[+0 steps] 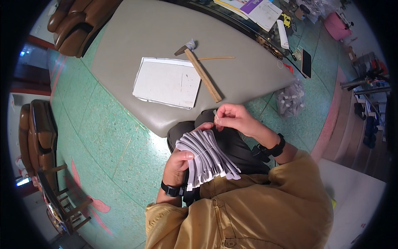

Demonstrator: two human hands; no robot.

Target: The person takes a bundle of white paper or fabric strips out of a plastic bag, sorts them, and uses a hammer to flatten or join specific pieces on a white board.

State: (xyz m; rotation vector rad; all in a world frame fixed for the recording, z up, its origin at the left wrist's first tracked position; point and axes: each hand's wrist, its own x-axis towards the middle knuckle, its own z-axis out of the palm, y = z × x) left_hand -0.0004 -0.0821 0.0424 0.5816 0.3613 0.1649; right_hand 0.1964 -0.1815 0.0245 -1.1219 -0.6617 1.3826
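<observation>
My left hand (179, 161) is closed round a bundle of pale lavender-grey fabric strips (202, 155), its thumb lying across the near face. The strips fan out toward my lap, with whitish ends, and a thin light line crosses them. Just beyond the bundle's upper end, my right hand (234, 119) pinches thumb and finger together; what they hold is too small to name. Ahead on the grey padded bench (137, 37) lies a white flat panel (166, 83). A hammer (203, 76) with a wooden handle rests slantwise at its right edge.
A thin wooden stick (219, 57) and a small crumpled grey piece (190, 44) lie by the hammer head. Right of the bench, a clear bag of pale pieces (290, 99) sits on the green floor. A phone (306, 63) and papers (263, 12) are farther back. Brown armchairs (39, 133) stand left.
</observation>
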